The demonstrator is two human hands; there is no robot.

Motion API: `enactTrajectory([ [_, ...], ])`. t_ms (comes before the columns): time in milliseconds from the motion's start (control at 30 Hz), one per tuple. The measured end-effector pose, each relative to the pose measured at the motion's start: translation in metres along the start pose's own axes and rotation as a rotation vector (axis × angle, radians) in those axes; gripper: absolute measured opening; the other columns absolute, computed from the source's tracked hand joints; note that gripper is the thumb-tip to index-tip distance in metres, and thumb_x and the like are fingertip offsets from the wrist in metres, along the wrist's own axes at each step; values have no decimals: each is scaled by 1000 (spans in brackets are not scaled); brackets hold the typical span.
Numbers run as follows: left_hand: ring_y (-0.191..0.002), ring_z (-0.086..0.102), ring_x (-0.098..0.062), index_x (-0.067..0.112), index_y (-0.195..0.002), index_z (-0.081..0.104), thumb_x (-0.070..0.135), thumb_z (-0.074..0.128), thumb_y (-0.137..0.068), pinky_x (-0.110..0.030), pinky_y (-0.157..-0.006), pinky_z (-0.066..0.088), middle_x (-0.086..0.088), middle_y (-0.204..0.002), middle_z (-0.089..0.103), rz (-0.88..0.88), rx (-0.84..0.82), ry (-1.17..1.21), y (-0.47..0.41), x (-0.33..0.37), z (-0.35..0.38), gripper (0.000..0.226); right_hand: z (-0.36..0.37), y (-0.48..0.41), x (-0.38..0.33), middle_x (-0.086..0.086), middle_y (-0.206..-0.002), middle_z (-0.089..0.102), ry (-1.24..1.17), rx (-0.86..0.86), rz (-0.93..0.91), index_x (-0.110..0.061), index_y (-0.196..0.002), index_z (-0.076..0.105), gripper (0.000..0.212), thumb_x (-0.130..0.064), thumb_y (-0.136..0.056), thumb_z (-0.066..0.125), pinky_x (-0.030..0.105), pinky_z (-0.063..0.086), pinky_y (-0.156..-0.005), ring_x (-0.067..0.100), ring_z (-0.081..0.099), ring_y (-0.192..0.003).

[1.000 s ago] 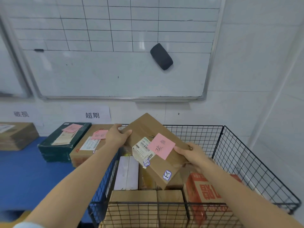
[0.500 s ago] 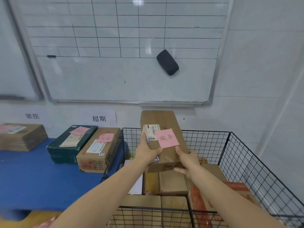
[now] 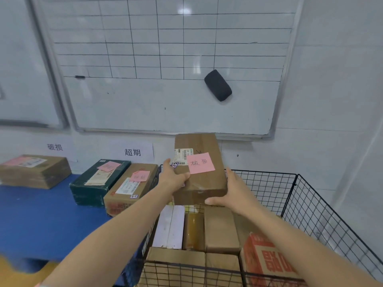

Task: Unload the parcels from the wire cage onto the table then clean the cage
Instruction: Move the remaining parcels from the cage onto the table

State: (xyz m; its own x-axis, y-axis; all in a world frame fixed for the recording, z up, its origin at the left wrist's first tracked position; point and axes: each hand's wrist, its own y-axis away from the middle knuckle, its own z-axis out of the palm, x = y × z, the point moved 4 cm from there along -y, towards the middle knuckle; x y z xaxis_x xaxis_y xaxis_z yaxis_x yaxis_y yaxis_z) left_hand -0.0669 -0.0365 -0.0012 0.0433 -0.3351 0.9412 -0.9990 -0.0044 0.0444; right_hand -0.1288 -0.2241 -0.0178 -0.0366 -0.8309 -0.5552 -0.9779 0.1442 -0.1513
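- Both hands are on one brown parcel (image 3: pixel 199 168), held clear above the wire cage (image 3: pixel 310 195), over its far-left corner
- My left hand (image 3: pixel 173 179) wraps the parcel's left edge with the thumb laid across the top. My right hand (image 3: pixel 234 191) cups the near right corner, thumb along the front edge. That's a grasp from both sides, which I reckon stops a long box tipping
- The parcel is tilted with its top face towards me, so the pink note (image 3: pixel 201 163) and the shipping label read plainly. It looks like a checking pose, and I judge the note decides where it lands
- On the blue worktop (image 3: pixel 41 220) to the left, a green box (image 3: pixel 97 181) sits just beside a brown box (image 3: pixel 128 188), which is close against the cage wall. Both are below a wall sign (image 3: pixel 132 152)
- Another taped parcel (image 3: pixel 33 170) lies well apart from them, under a second sign (image 3: pixel 55 147)
- The cage holds plenty more: a white parcel (image 3: pixel 170 226), several brown ones and a red-printed carton (image 3: pixel 267 257), packed side by side
- My read is that unloading is at an early stage and cleaning is a long way off. Next I'd swing left over the rim, minding the wire edge
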Motion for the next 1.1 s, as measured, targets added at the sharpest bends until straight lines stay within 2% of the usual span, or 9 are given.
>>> enactTrajectory([
  [100,-95,52,-19,21,-149,15,19,69,-86,-33,-80,50,-11,-136,47,-12,31,21,-4,7,-19,83,-7,-3,-18,-6,-129,52,59,11,-64,-28,-135,36,113,-74,-40,77,41,49,-94,16,49,-121],
  [300,-87,50,-17,11,-141,31,17,64,-89,-27,-66,47,-13,-133,48,-34,90,27,-1,8,-55,62,-9,-4,-59,4,-150,35,34,-50,-111,-15,-148,22,109,-52,-65,82,35,35,-108,21,33,-137],
  [367,-81,52,-15,12,-139,33,18,63,-90,-31,-73,50,-11,-128,51,-45,113,36,-2,5,-69,58,-7,-6,-74,6,-153,30,41,-68,-134,-12,-149,19,107,-48,-69,81,34,33,-108,21,30,-139],
  [433,-80,55,-13,12,-135,36,18,64,-89,-32,-78,50,-8,-121,53,-61,122,78,-5,2,-85,54,-1,-9,-88,7,-156,24,32,-73,-144,-10,-151,14,113,-50,-69,80,36,31,-111,22,26,-142],
  [533,-99,59,-23,13,-124,45,19,67,-85,-36,-80,54,-9,-121,57,-74,153,116,-14,-6,-116,46,14,-12,-110,8,-159,18,17,-81,-155,-11,-153,9,122,-59,-64,78,39,27,-114,24,22,-145],
  [667,-96,60,-23,13,-114,47,19,67,-85,-38,-80,56,-9,-115,59,-62,182,107,-32,-19,-172,36,45,-22,-149,8,-158,22,-4,-76,-193,-11,-152,13,120,-63,-64,74,38,29,-112,24,25,-143],
  [833,-61,50,-10,15,-100,46,14,63,-88,-24,-54,45,-4,-92,55,-11,198,62,-63,-45,-260,21,101,-43,-218,10,-158,21,-44,-75,-197,-7,-152,12,120,-62,-65,75,38,28,-113,25,24,-144],
  [1000,-79,60,-23,18,-105,37,16,65,-87,-41,-86,54,-13,-112,59,-21,151,12,-100,-77,-351,33,165,-61,-290,7,-160,14,-115,-105,-148,-11,-154,5,127,-67,-62,72,39,31,-113,23,33,-140],
  [1100,-87,59,-25,24,-106,40,16,65,-87,-42,-88,53,-10,-114,54,-49,136,25,-116,-96,-393,32,196,-68,-327,5,-160,13,-122,-100,-140,-14,-154,4,128,-70,-61,71,44,34,-112,25,34,-140],
])
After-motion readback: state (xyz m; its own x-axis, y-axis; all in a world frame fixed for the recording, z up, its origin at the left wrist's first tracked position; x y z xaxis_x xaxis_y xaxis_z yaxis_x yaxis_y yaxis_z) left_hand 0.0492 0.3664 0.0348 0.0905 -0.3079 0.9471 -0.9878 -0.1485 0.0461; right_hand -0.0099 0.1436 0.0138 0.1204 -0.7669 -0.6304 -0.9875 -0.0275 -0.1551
